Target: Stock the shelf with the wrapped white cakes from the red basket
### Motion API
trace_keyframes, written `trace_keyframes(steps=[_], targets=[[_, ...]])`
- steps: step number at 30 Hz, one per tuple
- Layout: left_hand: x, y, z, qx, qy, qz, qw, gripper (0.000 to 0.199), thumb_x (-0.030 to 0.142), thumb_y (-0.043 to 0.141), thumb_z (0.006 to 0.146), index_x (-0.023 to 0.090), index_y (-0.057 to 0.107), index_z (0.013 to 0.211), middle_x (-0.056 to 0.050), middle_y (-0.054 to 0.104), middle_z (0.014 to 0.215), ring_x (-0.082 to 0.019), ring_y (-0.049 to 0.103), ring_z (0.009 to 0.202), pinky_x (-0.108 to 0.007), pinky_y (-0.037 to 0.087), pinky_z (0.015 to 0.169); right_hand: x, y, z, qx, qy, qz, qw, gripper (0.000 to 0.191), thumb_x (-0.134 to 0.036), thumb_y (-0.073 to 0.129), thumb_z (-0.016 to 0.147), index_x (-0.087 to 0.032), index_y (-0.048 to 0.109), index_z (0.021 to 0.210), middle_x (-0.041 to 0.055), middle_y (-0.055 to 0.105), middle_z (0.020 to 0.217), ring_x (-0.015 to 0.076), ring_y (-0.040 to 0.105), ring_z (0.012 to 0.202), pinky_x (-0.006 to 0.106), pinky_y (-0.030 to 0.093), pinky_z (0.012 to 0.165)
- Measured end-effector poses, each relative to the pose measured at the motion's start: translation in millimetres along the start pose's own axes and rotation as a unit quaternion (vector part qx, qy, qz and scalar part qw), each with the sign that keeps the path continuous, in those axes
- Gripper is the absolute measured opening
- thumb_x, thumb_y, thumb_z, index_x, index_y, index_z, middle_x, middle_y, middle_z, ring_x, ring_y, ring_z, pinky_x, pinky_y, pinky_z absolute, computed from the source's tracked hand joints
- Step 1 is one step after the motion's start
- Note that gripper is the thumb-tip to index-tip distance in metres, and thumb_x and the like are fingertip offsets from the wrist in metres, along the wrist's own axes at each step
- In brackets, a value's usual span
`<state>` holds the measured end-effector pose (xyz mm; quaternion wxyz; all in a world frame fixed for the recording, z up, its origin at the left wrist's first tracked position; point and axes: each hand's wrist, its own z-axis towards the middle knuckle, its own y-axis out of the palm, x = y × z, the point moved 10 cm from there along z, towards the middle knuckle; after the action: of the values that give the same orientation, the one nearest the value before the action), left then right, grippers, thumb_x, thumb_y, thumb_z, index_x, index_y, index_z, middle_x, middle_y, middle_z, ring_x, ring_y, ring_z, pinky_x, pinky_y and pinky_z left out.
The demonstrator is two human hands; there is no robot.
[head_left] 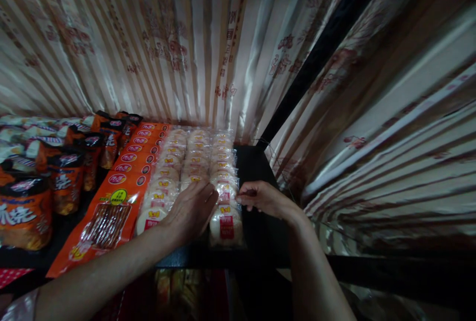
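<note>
Three rows of round pale crackers in clear wrappers lie overlapped on a black shelf [260,256]. At the right row [226,226], my left hand [195,207] is on the left side with its fingers bent together, reaching over the front of the middle row [197,155]. My right hand [266,199] pinches at the right edge of the same row, its fingertips at the edge of a wrapper. The left row [158,197] lies beyond my left wrist. What the left fingertips hold is partly hidden.
Orange packets with sticks [111,217] overlap to the left. Farther left stand orange and black snack bags [24,214] and white packages [13,135]. A patterned curtain [186,38] hangs behind, with a black post [316,58] slanting across it. More goods [178,288] show below the shelf.
</note>
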<state>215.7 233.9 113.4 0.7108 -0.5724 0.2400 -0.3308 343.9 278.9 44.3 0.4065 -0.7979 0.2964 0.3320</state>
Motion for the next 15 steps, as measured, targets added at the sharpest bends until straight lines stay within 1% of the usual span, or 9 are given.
trace_keyframes(steps=[3, 5, 7, 11, 15], targets=[[-5, 3.9, -2, 0.026, -0.020, -0.024, 0.999, 0.019, 0.024, 0.037, 0.091, 0.016, 0.054, 0.089, -0.006, 0.053, 0.093, -0.022, 0.047, 0.097, -0.039, 0.044, 0.085, -5, 0, -2, 0.001, -0.008, 0.004, 1.000, 0.031, -0.047, 0.063, 0.069, -0.017, 0.056, 0.068, -0.0052, 0.052, 0.054, 0.0054, 0.046, 0.047, 0.017, 0.027, 0.041], [-5, 5.6, -4, 0.042, -0.022, -0.037, 0.998, 0.018, 0.022, 0.037, 0.091, 0.016, 0.054, 0.090, -0.006, 0.053, 0.095, -0.022, 0.047, 0.101, -0.040, 0.044, 0.087, -7, 2, -4, -0.004, -0.008, 0.023, 1.000, 0.030, -0.047, 0.062, 0.069, -0.017, 0.055, 0.069, -0.0051, 0.052, 0.055, 0.0064, 0.049, 0.047, 0.017, 0.028, 0.040], [-4, 5.2, -7, 0.056, -0.029, -0.052, 0.997, 0.016, 0.022, 0.039, 0.091, 0.016, 0.054, 0.091, -0.006, 0.054, 0.097, -0.022, 0.048, 0.104, -0.040, 0.044, 0.089, -9, 3, -5, -0.009, -0.011, 0.048, 0.999, 0.031, -0.047, 0.062, 0.068, -0.017, 0.054, 0.070, -0.0044, 0.055, 0.057, 0.0080, 0.054, 0.049, 0.017, 0.031, 0.040], [-8, 1.2, -15, 0.084, -0.066, -0.069, 0.992, 0.013, 0.023, 0.045, 0.088, 0.017, 0.054, 0.095, -0.007, 0.055, 0.105, -0.021, 0.048, 0.109, -0.039, 0.046, 0.092, -13, 6, -4, -0.014, -0.027, 0.089, 0.996, 0.033, -0.048, 0.064, 0.067, -0.017, 0.053, 0.071, -0.0027, 0.059, 0.057, 0.0092, 0.057, 0.052, 0.019, 0.039, 0.045], [-5, 6.2, -22, 0.099, -0.074, -0.043, 0.991, 0.024, 0.024, 0.046, 0.087, 0.016, 0.053, 0.109, -0.008, 0.055, 0.117, -0.022, 0.047, 0.118, -0.041, 0.043, 0.099, -12, 4, -4, -0.005, -0.023, 0.129, 0.991, 0.035, -0.048, 0.067, 0.066, -0.017, 0.053, 0.072, -0.0026, 0.060, 0.058, 0.0102, 0.061, 0.056, 0.021, 0.045, 0.051]])
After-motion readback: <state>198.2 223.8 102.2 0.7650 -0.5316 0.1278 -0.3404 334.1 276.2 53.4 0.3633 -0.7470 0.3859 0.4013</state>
